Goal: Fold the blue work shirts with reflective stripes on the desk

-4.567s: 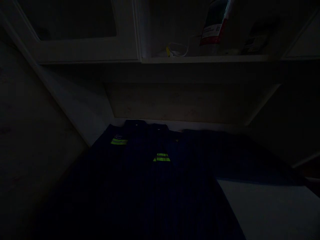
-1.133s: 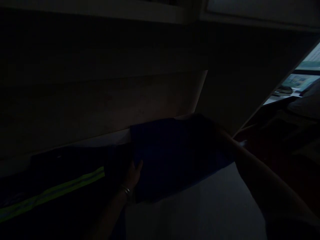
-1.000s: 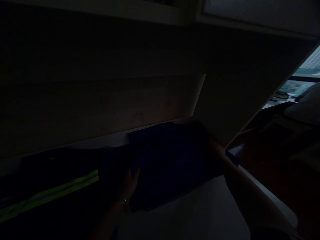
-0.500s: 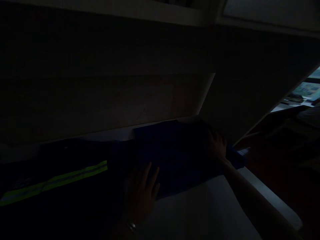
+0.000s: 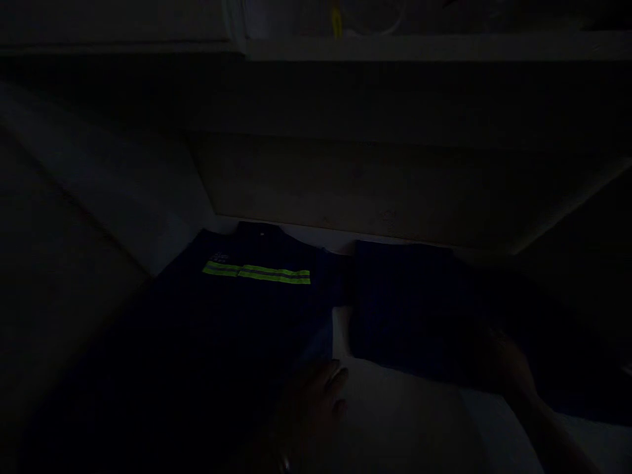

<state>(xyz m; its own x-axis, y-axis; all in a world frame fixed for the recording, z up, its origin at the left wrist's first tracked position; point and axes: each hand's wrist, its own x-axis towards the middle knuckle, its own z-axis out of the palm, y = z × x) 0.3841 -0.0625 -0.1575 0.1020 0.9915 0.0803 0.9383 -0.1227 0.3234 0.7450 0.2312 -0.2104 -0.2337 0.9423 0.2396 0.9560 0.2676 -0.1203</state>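
The scene is very dark. A navy work jacket (image 5: 217, 316) with a yellow-green reflective stripe (image 5: 257, 272) lies flat on a white surface (image 5: 405, 415). Its sleeve (image 5: 409, 303) stretches out to the right. My left hand (image 5: 316, 401) rests near the jacket's right edge, fingers stretched out flat and holding nothing. My right hand (image 5: 503, 362) lies on the lower edge of the sleeve; its fingers are lost in shadow.
A pale wooden back panel (image 5: 375, 191) stands behind the jacket. A white shelf edge (image 5: 395, 47) runs along the top. Slanting side walls close in at left (image 5: 74, 217) and right.
The camera has swung left, so the striped chest of the jacket is back in view. My left hand slid down off the sleeve toward me. My right hand moved from the sleeve's far end to its lower edge.
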